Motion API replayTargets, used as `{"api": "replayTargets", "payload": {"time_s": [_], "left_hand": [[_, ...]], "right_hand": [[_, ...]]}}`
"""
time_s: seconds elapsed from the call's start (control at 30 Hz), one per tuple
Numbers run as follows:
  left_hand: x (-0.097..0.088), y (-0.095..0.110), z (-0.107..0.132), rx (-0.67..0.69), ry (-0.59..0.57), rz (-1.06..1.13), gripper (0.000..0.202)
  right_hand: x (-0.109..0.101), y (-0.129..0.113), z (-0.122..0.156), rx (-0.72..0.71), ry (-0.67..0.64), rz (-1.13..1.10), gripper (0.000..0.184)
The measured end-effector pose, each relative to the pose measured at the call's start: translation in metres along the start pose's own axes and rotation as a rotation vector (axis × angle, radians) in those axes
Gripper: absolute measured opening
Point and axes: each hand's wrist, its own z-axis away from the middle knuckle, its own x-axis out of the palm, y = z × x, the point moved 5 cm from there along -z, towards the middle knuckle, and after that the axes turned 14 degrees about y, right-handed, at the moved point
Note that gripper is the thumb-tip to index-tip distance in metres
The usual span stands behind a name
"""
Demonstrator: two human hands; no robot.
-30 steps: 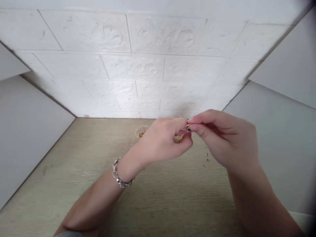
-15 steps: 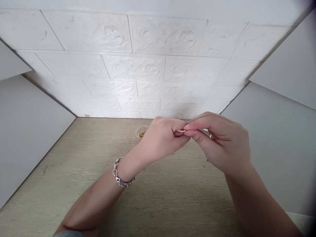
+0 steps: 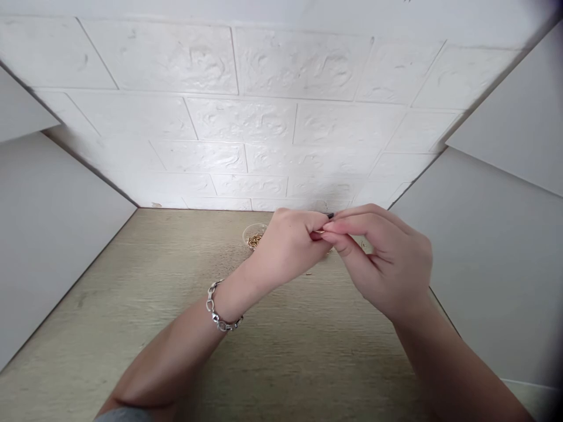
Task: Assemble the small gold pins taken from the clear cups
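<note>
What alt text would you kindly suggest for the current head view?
A person's right hand pinches a thin gold-coloured piece where it meets the left hand above a tabletop. Partly hidden behind the left hand, a clear dish holds small gold-coloured pieces.

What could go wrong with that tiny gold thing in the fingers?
The right hand pinches the gold piece by the fingertips against the left hand, so it could slip and drop.
If dropped, it might be hard to spot on the table, being so thin.
The dish of gold bits shows partly behind the left hand; a careless sweep might knock it.
</note>
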Motion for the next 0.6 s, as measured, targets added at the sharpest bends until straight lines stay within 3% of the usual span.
{"api": "replayTargets", "payload": {"time_s": [0.1,0.17,0.3,0.37,0.43,0.5,0.53,0.6], "left_hand": [[0.001,0.001,0.000,-0.025,-0.009,0.005,0.030],[0.002,0.000,0.000,-0.074,-0.017,0.012,0.032],[0.007,-0.009,0.001,-0.278,-0.077,0.204,0.019],[0.011,-0.013,0.001,-0.370,-0.071,0.394,0.014],[0.015,-0.017,0.000,-0.425,-0.040,0.566,0.015],[0.019,-0.020,0.000,-0.463,-0.022,0.675,0.015],[0.021,-0.021,0.001,-0.476,-0.016,0.702,0.015],[0.024,-0.025,0.004,-0.491,0.003,0.715,0.015]], "right_hand": [[-0.001,-0.003,-0.003,-0.023,0.001,-0.002,0.013],[-0.008,0.003,-0.010,0.035,0.056,-0.029,0.011],[-0.039,0.056,-0.011,0.386,0.319,0.001,0.004],[-0.047,0.101,0.009,0.621,0.209,0.169,0.014],[-0.048,0.146,0.046,0.834,-0.088,0.392,0.019],[-0.050,0.180,0.082,0.873,-0.219,0.463,0.015],[-0.051,0.191,0.096,0.801,-0.294,0.566,0.015],[-0.052,0.208,0.120,0.760,-0.320,0.618,0.012]]}}
